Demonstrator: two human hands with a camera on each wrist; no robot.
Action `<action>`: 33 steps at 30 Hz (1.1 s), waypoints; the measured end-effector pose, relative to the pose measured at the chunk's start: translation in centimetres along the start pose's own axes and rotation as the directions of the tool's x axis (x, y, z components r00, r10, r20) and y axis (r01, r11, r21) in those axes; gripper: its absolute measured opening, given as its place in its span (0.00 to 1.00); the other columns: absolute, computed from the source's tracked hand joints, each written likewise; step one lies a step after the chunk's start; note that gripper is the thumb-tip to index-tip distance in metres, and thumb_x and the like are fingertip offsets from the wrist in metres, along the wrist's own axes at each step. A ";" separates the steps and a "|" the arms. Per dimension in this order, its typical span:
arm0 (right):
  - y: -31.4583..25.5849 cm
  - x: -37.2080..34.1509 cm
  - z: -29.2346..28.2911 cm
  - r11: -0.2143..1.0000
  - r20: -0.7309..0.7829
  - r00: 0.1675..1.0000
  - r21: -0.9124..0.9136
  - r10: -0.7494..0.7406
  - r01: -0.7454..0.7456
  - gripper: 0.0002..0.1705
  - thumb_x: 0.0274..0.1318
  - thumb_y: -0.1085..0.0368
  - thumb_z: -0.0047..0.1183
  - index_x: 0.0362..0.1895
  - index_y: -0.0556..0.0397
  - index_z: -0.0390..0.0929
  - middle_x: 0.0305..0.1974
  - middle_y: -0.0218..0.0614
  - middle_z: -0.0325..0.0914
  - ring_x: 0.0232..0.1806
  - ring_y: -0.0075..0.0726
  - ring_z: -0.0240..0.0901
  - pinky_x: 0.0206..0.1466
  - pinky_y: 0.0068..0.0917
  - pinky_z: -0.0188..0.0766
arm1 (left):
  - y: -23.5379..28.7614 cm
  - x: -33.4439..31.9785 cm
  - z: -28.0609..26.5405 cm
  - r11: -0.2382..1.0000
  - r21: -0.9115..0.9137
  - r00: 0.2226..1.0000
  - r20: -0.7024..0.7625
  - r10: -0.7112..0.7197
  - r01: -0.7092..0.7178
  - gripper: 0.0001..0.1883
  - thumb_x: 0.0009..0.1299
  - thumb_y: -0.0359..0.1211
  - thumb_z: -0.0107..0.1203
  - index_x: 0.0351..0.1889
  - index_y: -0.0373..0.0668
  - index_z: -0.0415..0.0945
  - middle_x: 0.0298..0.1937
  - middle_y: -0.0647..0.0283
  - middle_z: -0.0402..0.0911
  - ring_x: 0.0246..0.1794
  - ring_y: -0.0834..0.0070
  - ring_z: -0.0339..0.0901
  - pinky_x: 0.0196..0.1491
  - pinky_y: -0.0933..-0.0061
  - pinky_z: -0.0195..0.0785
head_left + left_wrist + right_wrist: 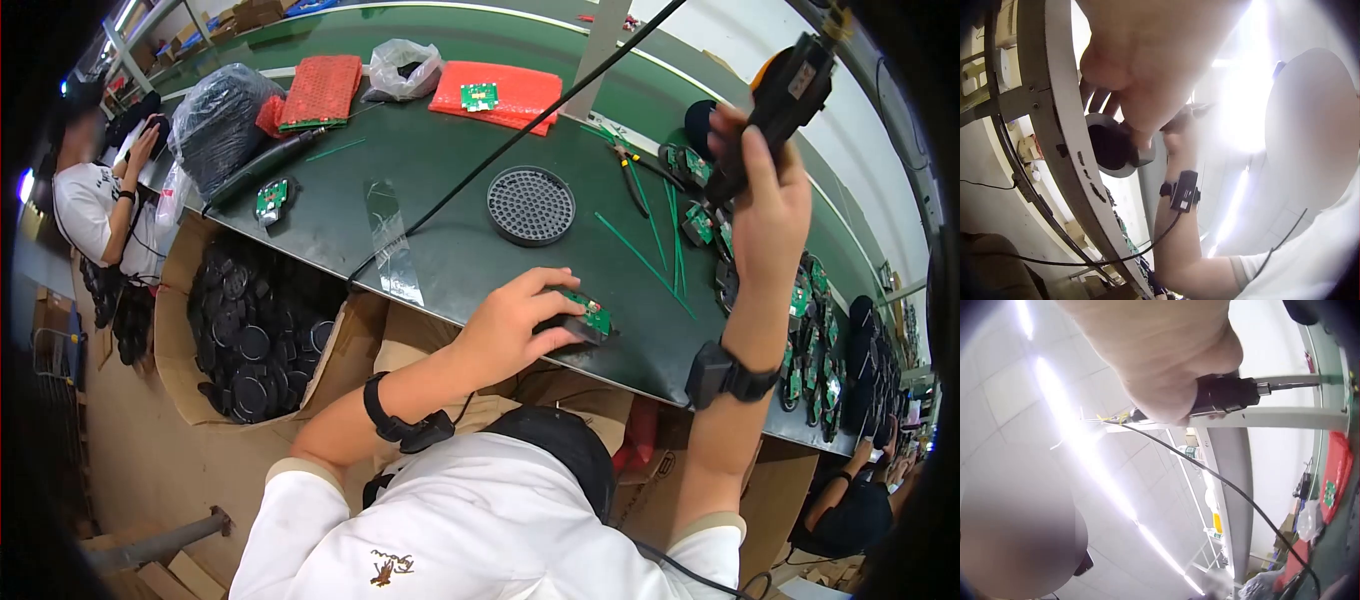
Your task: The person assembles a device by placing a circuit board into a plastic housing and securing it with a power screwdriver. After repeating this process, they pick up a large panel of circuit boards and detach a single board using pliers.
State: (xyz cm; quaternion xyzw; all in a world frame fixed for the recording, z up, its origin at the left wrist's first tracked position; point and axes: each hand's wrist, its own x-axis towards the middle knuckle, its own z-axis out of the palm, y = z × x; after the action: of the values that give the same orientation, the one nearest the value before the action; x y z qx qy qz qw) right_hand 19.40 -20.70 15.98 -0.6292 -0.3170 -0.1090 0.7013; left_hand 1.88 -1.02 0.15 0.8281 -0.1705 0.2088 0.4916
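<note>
My left hand (508, 328) holds a black housing with a green circuit board (598, 318) at the table's front edge, thumb on the near side and fingers over the top. From below, in the left wrist view, the housing (1109, 145) shows as a round dark cup against the fingers. Raised at the right, my right hand (772, 200) grips a black electric screwdriver (792, 92). Its bit points away from the fist in the right wrist view, where the screwdriver body (1227, 395) juts out past the palm. A round grey perforated tray (531, 205) lies beyond the left hand.
Yellow-handled pliers (632, 180) and green strips (645, 262) lie right of the tray. Several board-fitted housings (800, 300) crowd the right side. Another housing (272, 202) sits at left, above a carton (176, 345) of black parts. A black cable (500, 150) crosses the table.
</note>
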 end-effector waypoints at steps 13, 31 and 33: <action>1.4 -17.6 0.6 0.907 0.170 0.985 -0.412 -0.015 0.084 0.22 0.46 0.82 0.69 0.48 0.55 0.89 0.46 0.42 0.87 0.46 0.41 0.86 0.51 0.32 0.81 | 4.8 1.3 -0.2 0.996 -0.094 0.995 -0.102 -0.020 0.010 0.18 0.61 0.26 0.74 0.50 0.37 0.86 0.51 0.52 0.89 0.48 0.62 0.89 0.48 0.68 0.84; 1.3 -19.3 -0.8 0.835 0.054 0.996 -0.543 -0.071 0.089 0.16 0.42 0.78 0.72 0.39 0.57 0.85 0.39 0.41 0.85 0.40 0.43 0.83 0.46 0.34 0.80 | 5.1 1.1 0.4 0.997 0.023 0.991 -0.108 0.081 -0.079 0.18 0.59 0.27 0.74 0.48 0.38 0.86 0.48 0.54 0.88 0.44 0.59 0.88 0.43 0.66 0.82; 0.6 -20.4 -2.5 0.885 0.002 1.000 -0.465 0.023 -0.019 0.14 0.43 0.82 0.70 0.35 0.57 0.83 0.39 0.39 0.83 0.39 0.37 0.82 0.42 0.30 0.82 | 5.2 1.0 0.9 1.000 0.005 1.000 -0.012 -0.012 0.012 0.24 0.60 0.27 0.75 0.55 0.40 0.85 0.51 0.54 0.88 0.46 0.60 0.87 0.46 0.66 0.84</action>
State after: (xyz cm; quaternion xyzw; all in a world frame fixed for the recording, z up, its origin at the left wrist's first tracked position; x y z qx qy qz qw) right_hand 4.72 -27.95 3.61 -0.7825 -0.2777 -0.1717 0.5302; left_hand 0.37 -4.27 4.20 0.8290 -0.1621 0.2115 0.4917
